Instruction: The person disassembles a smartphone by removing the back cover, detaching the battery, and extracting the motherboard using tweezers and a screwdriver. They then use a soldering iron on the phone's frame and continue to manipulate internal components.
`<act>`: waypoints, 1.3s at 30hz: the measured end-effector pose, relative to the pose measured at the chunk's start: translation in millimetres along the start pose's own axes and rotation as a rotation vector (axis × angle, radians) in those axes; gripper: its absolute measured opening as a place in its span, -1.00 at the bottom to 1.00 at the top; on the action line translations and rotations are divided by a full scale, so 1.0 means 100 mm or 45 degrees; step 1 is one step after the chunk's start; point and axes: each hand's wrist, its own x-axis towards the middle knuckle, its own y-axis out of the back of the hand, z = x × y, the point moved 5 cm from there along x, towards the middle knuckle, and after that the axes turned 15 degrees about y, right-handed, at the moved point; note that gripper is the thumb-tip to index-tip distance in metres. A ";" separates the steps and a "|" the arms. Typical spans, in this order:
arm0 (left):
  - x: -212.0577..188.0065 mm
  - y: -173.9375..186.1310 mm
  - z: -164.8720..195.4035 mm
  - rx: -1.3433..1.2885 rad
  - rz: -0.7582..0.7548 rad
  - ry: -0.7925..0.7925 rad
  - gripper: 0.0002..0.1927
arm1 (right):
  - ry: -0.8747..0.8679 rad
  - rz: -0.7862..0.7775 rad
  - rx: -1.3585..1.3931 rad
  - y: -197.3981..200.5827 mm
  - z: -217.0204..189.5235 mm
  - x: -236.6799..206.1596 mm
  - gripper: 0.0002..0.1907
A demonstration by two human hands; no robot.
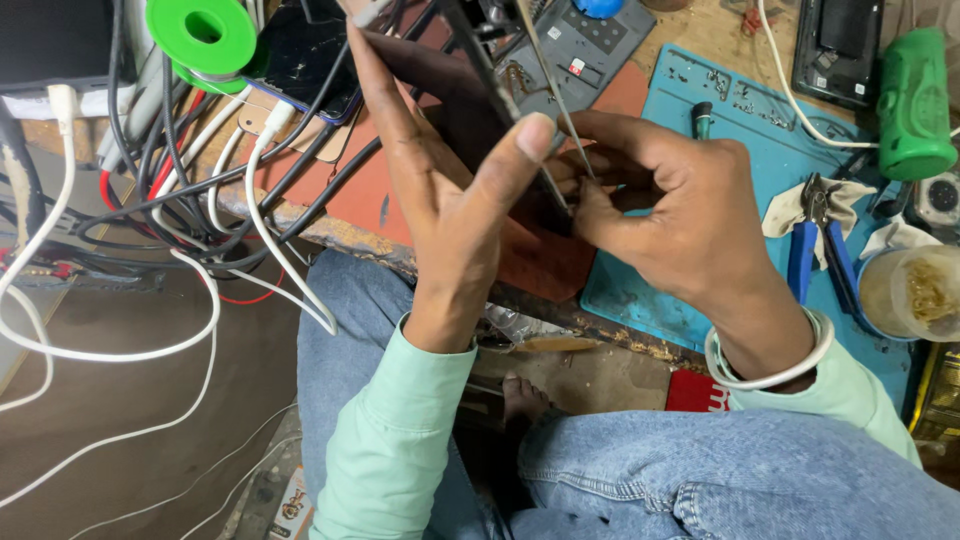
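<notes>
My left hand (440, 190) grips a dark, flat phone body (470, 110), held tilted up over the edge of the workbench, thumb pressed on its near side. My right hand (680, 210) pinches thin metal tweezers (545, 75) whose tips meet the lower edge of the phone body between my two hands. Both sleeves are pale green. A white bangle (770, 375) circles my right wrist.
A teal work mat (700, 110) and a red mat (360, 190) cover the bench. Blue-handled pliers (820, 250), a green cylinder (915, 105), a green solder spool (200, 35), another phone (305, 55), a clear tub (915, 295) and tangled cables (200, 190) lie around. My jeans-clad legs are below.
</notes>
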 end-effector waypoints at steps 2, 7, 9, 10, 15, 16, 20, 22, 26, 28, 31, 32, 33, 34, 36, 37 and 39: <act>-0.02 0.03 -0.02 -0.125 -0.001 0.085 0.19 | 0.101 -0.018 -0.109 -0.01 -0.03 -0.01 -0.70; 0.03 0.13 0.03 -0.237 0.013 0.057 0.08 | 0.325 -0.145 -0.112 -0.02 -0.07 -0.02 -0.58; 0.05 0.18 0.02 -0.378 0.020 0.109 0.07 | 0.273 -0.135 0.031 -0.06 -0.06 -0.03 -0.64; 0.06 0.19 0.00 -0.440 0.014 0.143 0.02 | 0.345 -0.143 -0.034 -0.08 -0.08 -0.01 -0.65; 0.06 0.15 -0.04 -0.802 -0.194 0.281 -0.36 | 0.656 -0.158 -0.215 -0.12 -0.22 0.05 -0.65; 0.05 0.14 -0.03 -0.883 -0.287 0.336 -0.38 | 0.664 -0.132 -0.222 -0.12 -0.23 0.06 -0.66; 0.01 0.09 -0.05 -1.067 -0.581 0.611 -0.32 | 0.667 -0.054 -0.295 -0.11 -0.23 0.08 -0.68; -0.02 0.06 -0.09 -1.069 -0.589 0.663 -0.33 | 0.664 -0.054 -0.308 -0.11 -0.23 0.08 -0.55; -0.03 0.02 -0.16 -0.979 -0.431 0.610 -0.38 | 0.728 -0.159 -0.322 -0.12 -0.26 0.07 -0.22; -0.02 0.06 -0.16 -0.905 -0.346 0.587 -0.41 | 0.762 -0.206 -0.353 -0.14 -0.27 0.07 -0.24; -0.01 0.08 -0.14 -0.938 -0.325 0.582 -0.48 | 0.777 -0.228 -0.349 -0.17 -0.27 0.06 -0.42; -0.01 0.08 -0.14 -0.962 -0.321 0.582 -0.51 | 0.777 -0.237 -0.334 -0.17 -0.27 0.06 -0.47; -0.01 0.08 -0.14 -0.985 -0.305 0.575 -0.54 | 0.780 -0.244 -0.322 -0.16 -0.27 0.05 -0.52; -0.01 0.08 -0.13 -0.989 -0.291 0.565 -0.55 | 0.772 -0.249 -0.343 -0.15 -0.27 0.04 -0.56; -0.01 0.09 -0.13 -0.979 -0.273 0.541 -0.56 | 0.755 -0.256 -0.382 -0.15 -0.27 0.01 -0.62; 0.00 0.09 -0.13 -0.985 -0.272 0.515 -0.56 | 0.738 -0.260 -0.419 -0.15 -0.27 0.00 -0.63; 0.03 0.09 -0.12 -1.019 -0.273 0.452 -0.56 | 0.699 -0.265 -0.492 -0.16 -0.24 -0.02 -0.65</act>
